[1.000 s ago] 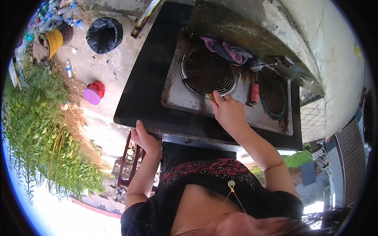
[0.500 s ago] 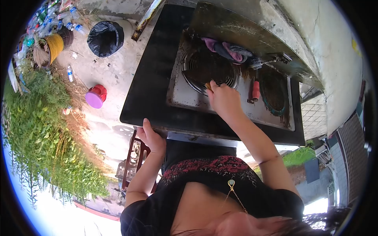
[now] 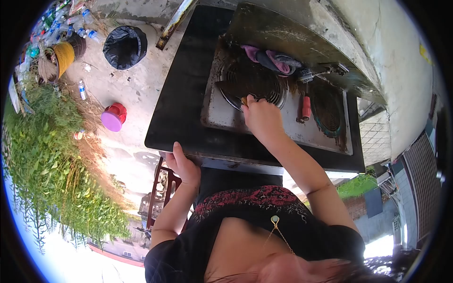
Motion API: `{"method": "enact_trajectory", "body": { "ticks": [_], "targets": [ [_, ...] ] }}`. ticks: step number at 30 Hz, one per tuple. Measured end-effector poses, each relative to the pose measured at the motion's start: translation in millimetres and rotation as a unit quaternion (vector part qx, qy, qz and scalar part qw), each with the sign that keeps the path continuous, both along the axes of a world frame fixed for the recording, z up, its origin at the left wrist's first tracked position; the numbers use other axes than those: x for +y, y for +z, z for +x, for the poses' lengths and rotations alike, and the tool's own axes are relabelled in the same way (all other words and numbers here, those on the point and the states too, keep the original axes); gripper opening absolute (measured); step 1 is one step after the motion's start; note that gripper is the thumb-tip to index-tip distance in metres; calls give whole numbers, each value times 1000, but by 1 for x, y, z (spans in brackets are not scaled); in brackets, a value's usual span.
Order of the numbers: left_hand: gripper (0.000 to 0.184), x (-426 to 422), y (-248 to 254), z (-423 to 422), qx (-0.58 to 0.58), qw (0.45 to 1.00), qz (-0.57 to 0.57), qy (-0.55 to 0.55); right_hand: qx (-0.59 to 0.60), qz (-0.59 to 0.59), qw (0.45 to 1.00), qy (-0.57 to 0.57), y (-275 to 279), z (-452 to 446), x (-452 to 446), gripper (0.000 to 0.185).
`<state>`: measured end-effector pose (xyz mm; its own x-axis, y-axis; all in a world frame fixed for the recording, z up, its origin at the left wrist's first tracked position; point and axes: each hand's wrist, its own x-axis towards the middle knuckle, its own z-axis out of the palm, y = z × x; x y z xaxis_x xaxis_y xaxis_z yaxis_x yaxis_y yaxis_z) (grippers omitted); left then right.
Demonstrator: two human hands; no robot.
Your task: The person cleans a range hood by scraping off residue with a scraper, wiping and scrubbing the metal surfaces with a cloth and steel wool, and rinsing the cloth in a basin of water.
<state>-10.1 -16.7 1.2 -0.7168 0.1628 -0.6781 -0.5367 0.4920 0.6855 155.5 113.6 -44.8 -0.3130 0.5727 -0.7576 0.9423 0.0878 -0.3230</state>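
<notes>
A black-topped stove (image 3: 181,101) with a stained metal panel stands before me. My right hand (image 3: 264,120) closes around the pale handle of a knife-like scraper (image 3: 231,89), its dark, rusty blade lying over the ringed round burner plate (image 3: 278,99). My left hand (image 3: 183,166) grips the front edge of the black top, thumb above, fingers partly hidden below. Behind the burner lies a crumpled purple and grey cloth (image 3: 273,61). To the right of it is a red-handled tool (image 3: 306,109).
A second round plate (image 3: 328,115) sits at the stove's right, below a metal tap-like fitting (image 3: 330,70). A stained raised back panel (image 3: 283,35) borders the stove. Leftward on the ground are a black-lined bin (image 3: 125,47), a red stool with a purple top (image 3: 113,118) and several plastic bottles (image 3: 87,19).
My right hand has shifted slightly left along with the scraper, whose blade shows more clearly over the burner plate. The left hand keeps its place on the edge.
</notes>
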Motion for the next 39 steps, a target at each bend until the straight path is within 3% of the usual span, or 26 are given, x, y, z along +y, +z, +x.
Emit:
{"method": "enact_trajectory", "body": {
  "ticks": [10,20,24,34,39],
  "targets": [
    [23,2,-5,-3,10,1000,8,-12,-8,-5,1000,26,13,-4,-1,32],
    [23,-5,-4,-4,15,1000,1,-25,-43,9,999,-3,-9,-2,-4,27],
    [23,3,-3,-1,7,1000,21,-11,-38,-13,999,7,10,-7,-1,25],
    [22,-3,-3,-1,7,1000,-1,2,-50,-2,999,0,-18,-6,-6,28],
    [21,3,-1,-1,13,1000,-7,3,-24,14,999,34,15,10,-4,30]
  ]
}}
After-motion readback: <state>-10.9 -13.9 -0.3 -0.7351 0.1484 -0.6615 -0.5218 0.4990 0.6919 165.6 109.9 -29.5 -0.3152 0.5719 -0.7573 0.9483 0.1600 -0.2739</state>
